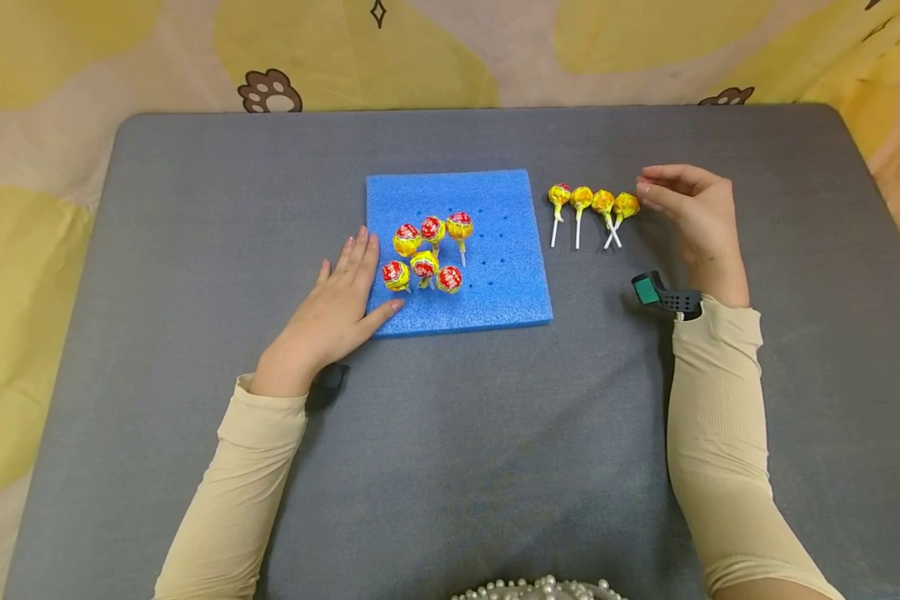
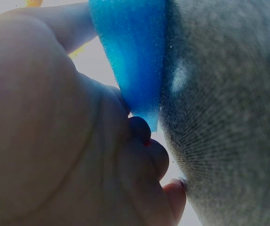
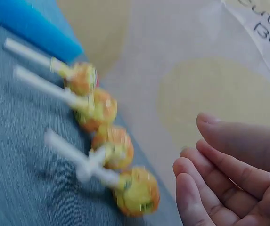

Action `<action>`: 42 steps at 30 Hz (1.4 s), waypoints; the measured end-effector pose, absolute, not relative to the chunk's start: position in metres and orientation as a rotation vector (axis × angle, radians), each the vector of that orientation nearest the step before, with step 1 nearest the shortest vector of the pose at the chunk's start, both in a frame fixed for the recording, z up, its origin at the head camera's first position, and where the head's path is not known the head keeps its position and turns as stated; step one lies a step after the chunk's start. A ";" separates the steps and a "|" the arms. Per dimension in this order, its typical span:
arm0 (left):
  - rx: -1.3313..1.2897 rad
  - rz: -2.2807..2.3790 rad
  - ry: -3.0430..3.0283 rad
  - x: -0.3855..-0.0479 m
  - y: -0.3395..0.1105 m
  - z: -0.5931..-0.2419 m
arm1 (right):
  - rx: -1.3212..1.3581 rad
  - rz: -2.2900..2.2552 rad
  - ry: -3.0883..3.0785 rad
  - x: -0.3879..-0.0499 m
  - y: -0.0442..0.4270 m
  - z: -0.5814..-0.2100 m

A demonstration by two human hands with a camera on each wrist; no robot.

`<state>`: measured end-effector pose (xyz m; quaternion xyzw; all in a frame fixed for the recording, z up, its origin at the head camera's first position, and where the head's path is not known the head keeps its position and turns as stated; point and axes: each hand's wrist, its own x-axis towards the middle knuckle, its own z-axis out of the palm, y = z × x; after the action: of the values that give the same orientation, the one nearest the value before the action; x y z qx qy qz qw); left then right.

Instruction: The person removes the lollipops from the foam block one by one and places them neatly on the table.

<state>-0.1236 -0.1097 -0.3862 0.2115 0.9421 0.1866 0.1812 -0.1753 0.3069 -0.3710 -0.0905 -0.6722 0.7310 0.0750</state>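
Note:
A blue foam block (image 1: pixel 506 304) with small holes lies on the table. Several wrapped lollipops (image 1: pixel 423 265), yellow with red tops, stand in its left half. My left hand (image 1: pixel 328 312) rests flat at the block's left edge, with its fingers straight along the side and the thumb over the near corner. To the right of the block, several more lollipops lie in a row, the outermost lollipop (image 1: pixel 626 206) crossing its stick with its neighbour's. Beside that one hovers my right hand (image 1: pixel 696 217), fingers loosely bent, holding nothing; the right wrist view shows a gap between thumb and fingertips.
The grey table (image 1: pixel 480 450) reaches out on all sides of the block. Behind it hangs a yellow patterned cloth (image 1: pixel 435 58). A black band with a green patch (image 1: pixel 647 290) sits on the right wrist. A pearl-beaded item (image 1: pixel 547 587) shows at the bottom edge.

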 end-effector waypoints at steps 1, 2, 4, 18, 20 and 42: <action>0.598 0.528 2.661 -0.124 -0.110 -0.386 | -0.252 2.190 -2.020 -0.175 0.305 -0.370; 0.599 0.528 2.660 -0.124 -0.110 -0.386 | -0.233 2.191 -2.023 -0.176 0.303 -0.369; 0.601 0.529 2.661 -0.123 -0.110 -0.386 | -0.187 2.191 -2.032 -0.176 0.298 -0.367; 0.597 0.526 2.659 -0.124 -0.110 -0.386 | -0.003 2.285 -2.062 -0.175 0.262 -0.361; 0.597 0.527 2.659 -0.123 -0.110 -0.386 | 0.027 2.302 -2.075 -0.175 0.254 -0.359; 0.584 0.528 2.666 -0.123 -0.109 -0.386 | 0.169 2.443 -2.195 -0.163 0.191 -0.371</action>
<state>-0.1230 -0.1091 -0.3860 0.2068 0.9434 0.1869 0.1798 -0.1633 0.1913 -0.3708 0.0512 -0.6658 0.7408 -0.0734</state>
